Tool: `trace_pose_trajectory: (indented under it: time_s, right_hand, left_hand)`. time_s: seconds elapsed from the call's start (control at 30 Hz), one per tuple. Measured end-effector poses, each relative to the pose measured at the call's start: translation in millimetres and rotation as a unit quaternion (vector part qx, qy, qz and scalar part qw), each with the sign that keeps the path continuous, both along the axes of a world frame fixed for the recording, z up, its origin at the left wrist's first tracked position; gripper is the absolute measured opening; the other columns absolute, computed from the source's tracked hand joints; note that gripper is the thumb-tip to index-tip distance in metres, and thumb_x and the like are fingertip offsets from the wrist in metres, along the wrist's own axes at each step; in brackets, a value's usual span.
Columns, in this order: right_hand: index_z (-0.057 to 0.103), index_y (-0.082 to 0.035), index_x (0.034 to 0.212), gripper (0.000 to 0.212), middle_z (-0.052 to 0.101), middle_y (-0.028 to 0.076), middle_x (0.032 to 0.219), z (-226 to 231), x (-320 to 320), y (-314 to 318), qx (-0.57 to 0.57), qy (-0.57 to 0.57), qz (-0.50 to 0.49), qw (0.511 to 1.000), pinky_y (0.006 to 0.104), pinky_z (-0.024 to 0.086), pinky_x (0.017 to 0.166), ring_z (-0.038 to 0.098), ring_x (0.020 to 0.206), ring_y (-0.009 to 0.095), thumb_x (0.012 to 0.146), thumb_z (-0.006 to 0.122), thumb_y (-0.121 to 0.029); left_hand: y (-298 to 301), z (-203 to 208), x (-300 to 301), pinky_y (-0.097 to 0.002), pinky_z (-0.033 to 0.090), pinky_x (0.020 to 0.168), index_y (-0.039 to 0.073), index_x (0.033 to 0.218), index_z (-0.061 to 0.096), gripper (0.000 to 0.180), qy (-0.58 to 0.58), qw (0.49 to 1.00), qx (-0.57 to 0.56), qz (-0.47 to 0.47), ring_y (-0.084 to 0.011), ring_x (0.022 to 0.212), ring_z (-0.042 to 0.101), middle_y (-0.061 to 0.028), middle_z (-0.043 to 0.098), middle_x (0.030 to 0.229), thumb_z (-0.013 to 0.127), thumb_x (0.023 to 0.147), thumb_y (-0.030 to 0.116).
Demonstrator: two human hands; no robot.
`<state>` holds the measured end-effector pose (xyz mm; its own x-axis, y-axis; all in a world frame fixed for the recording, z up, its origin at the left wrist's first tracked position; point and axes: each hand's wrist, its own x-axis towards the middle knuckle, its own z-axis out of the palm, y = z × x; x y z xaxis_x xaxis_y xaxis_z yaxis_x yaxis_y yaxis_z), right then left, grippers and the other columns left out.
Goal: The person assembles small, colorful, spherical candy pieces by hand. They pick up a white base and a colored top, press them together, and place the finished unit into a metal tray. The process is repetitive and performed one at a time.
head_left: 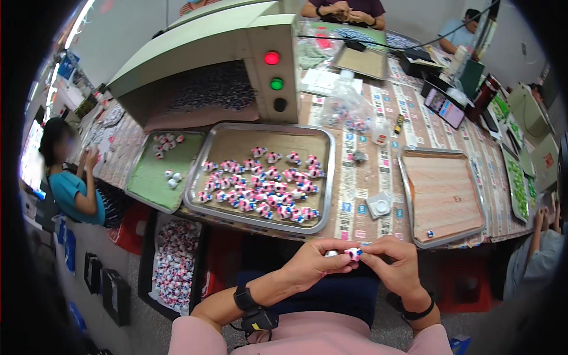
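Note:
In front of my body, both hands pinch one small white-and-pink figurine (354, 254) with dark and blue spots. My left hand (307, 261) is closed on its left side, and a white rounded piece (331, 253) shows between the same fingers. From the other side, the fingertips of my right hand (395, 263) close on the figurine where its blue part shows. Beyond my hands, a metal tray (236, 131) lined with brown paper bears many similar figurines (269, 188), packed toward its near half.
Left of it lies a green-lined tray (155, 168) with several pieces. A black bin (148, 260) of figurines stands below. Behind rises a machine (207, 41) with an opening. At right are a paper-lined tray (444, 189), a white square dish (378, 205) and a phone (445, 108). Other people sit around.

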<state>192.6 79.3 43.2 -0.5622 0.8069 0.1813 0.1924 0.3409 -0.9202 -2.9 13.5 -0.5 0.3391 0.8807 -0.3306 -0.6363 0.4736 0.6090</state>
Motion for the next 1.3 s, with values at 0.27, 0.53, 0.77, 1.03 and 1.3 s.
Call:
trace_pose_trajectory:
  time_s: [0.27,0.53,0.77,1.03,1.3]
  right_hand:
    - [0.072,-0.001,0.099,0.021,0.070,0.014,0.096,9,9,3,0.059,-0.027,-0.006,0.998,0.0301,0.051,0.078,0.067,0.087,0.022,0.078,0.073,-0.002]
    - [0.068,0.004,0.094,0.012,0.068,0.012,0.088,-2,76,17,0.100,-0.080,-0.185,0.974,0.0280,0.049,0.075,0.063,0.082,0.019,0.083,0.067,0.000]
    - [0.068,0.003,0.094,0.013,0.067,0.011,0.088,-4,117,36,0.120,-0.159,-0.289,0.936,0.0272,0.048,0.067,0.063,0.078,0.017,0.082,0.065,-0.001]
    - [0.069,-0.001,0.089,0.016,0.065,0.013,0.085,-10,140,47,0.136,-0.300,-0.238,0.914,0.0389,0.047,0.077,0.061,0.085,0.032,0.076,0.070,-0.010]
    - [0.071,-0.004,0.094,0.018,0.065,0.014,0.085,-22,118,69,0.111,-0.347,-0.198,0.910,0.0378,0.049,0.073,0.062,0.080,0.030,0.077,0.069,-0.011]
  left_hand:
    - [3,24,-98,-0.0197,0.054,0.057,0.002,0.120,0.061,0.030,0.258,0.944,0.050,0.198,-0.0086,0.070,0.062,-0.0053,0.066,0.096,0.064,0.091,0.009]
    - [-20,10,-267,-0.0220,0.051,0.058,0.001,0.106,0.069,0.025,0.662,0.675,0.034,0.324,-0.0127,0.070,0.063,-0.0063,0.067,0.091,0.066,0.081,0.003]
    - [-29,-26,-297,-0.0363,0.048,0.086,0.000,0.107,0.068,0.028,0.813,0.476,0.152,0.298,-0.0240,0.092,0.062,-0.0114,0.066,0.100,0.062,0.080,0.006]
    - [-23,36,-203,-0.0213,0.053,0.075,-0.003,0.127,0.052,0.042,0.212,0.923,0.052,0.317,-0.0145,0.097,0.060,-0.0100,0.060,0.111,0.051,0.085,-0.005]
    - [-11,31,-86,-0.0273,0.058,0.068,0.001,0.114,0.055,0.023,0.076,0.985,0.034,0.150,-0.0161,0.075,0.064,-0.0162,0.063,0.108,0.059,0.094,0.011]
